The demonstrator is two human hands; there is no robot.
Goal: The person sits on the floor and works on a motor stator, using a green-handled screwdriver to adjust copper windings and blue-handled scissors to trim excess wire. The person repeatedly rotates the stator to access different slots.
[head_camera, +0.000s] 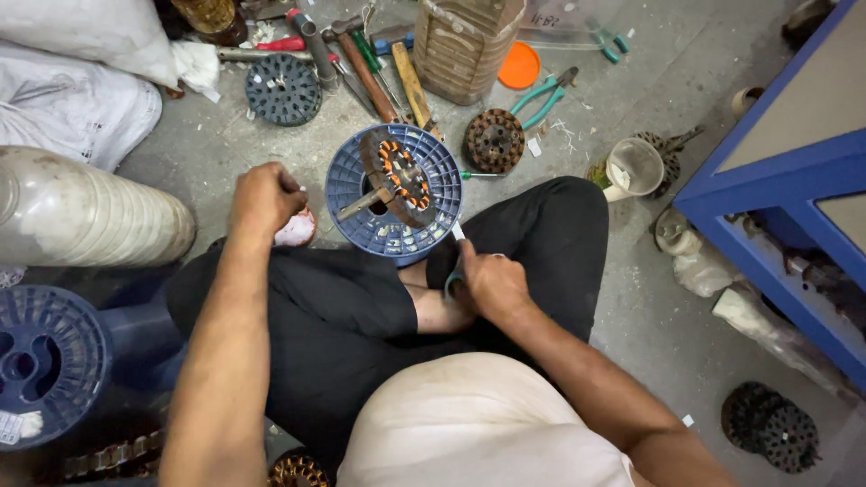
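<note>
Hands first: right hand (pixel 492 284), at 5 o'clock of the blue spool (pixel 352 194), has its grip closed on a teal-handled tool (pixel 454 275), blade tip toward the spool rim. Left hand (pixel 266 198), at 9 o'clock, is fisted over a pinkish-white wad (pixel 296 230); whether it grips it I cannot tell. Step looks like stripping the winding; next move likely needs the blade brought up to the coils. Rusty stator (pixel 397 176) with copper coils sits tilted on the spool, shaft pointing to 8 o'clock, on the floor (pixel 631 81).
</note>
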